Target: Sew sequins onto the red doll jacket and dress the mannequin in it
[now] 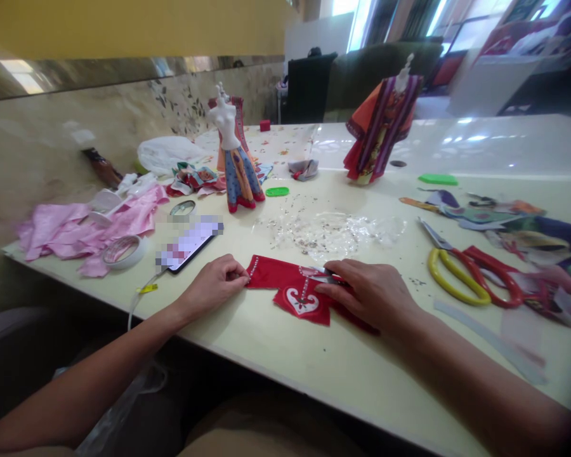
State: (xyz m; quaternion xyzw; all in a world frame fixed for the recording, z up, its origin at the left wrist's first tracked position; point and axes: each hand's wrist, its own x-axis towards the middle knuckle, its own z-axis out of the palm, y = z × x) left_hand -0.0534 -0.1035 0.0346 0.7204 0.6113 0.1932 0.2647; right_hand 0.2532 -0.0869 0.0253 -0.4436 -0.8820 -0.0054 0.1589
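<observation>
A red cloth piece lies flat on the table, edged with small shiny stones at its left end. Joined to or overlapping its lower side is a red flap with a white heart-like motif and a line of stones above it. My left hand pinches the cloth's left end between thumb and fingers. Over the right part of the cloth, my right hand is closed on a small two-pronged metal tool, its tips pointing left near the stones. More red fabric shows beneath my right wrist.
Loose stones lie on a clear plastic sheet ahead. Large scissors and fabric scraps are at right. A phone, tape roll and pink cloth lie left. Two dressed mannequins stand behind.
</observation>
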